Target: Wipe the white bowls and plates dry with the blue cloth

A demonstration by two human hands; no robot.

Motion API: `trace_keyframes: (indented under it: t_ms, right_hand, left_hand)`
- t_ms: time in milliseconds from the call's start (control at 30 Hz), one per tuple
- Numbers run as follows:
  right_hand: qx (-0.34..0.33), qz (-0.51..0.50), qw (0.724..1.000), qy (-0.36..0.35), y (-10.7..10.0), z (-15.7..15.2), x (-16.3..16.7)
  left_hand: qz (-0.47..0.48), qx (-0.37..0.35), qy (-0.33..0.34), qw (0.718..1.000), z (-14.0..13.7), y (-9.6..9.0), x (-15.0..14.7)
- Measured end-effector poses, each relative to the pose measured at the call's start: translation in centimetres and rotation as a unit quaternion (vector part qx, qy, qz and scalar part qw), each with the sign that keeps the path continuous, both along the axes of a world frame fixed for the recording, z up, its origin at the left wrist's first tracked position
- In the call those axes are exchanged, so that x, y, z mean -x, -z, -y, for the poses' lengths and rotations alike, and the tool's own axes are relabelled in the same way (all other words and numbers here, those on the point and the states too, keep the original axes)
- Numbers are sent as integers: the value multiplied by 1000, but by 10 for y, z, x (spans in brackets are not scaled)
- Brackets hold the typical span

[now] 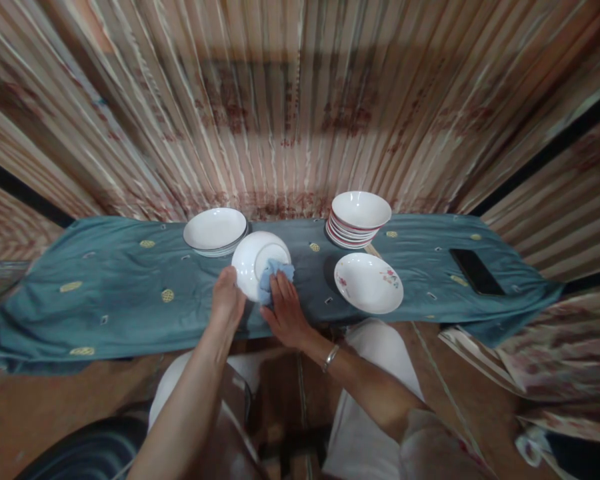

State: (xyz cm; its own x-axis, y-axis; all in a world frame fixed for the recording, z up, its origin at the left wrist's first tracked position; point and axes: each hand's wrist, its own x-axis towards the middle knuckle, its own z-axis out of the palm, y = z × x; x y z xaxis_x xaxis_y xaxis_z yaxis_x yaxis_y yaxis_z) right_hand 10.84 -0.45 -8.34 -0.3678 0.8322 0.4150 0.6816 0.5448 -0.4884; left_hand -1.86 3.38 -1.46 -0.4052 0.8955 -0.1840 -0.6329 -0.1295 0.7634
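Observation:
A white bowl [247, 257] is tilted with its underside and foot ring facing me, above the middle of the cloth-covered table. My left hand [227, 293] grips its rim at the lower left. Against the bowl's base, my right hand [286, 307] presses a light blue cloth [269, 280], fingers lying over it. To the left stands a short stack of dark-rimmed white plates [216, 230]. A taller stack of red-rimmed white bowls [361, 212] is at the back right. Nearer me, a white plate with pink flowers [367, 285] lies to the right of my right hand.
A teal cloth [130, 287] with yellow pineapple prints covers the narrow table. At its right end lies a black phone [476, 272]. Striped curtains [280, 100] hang right behind the table. A round black object [90, 453] is on the floor at lower left.

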Motion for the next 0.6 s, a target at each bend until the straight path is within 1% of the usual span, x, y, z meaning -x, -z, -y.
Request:
trace_keyframes:
  t_ms: [133,300,467,600]
  right_hand:
    - [-24,-3,999,-28,-2,5,3]
    - [-45,9,998,-46,-12,-2,7]
    - [-48,22,998,-18,-21,-18,10]
    - [-41,10,999,14,-23,-32,9]
  left_hand:
    - [2,2,3,1000,0,-3,0]
    - [-3,4,25,1000,1,0,3]
    - [-10,-13,41,999,1,4,3]
    - [-4,-18,41,999,2,2,1]
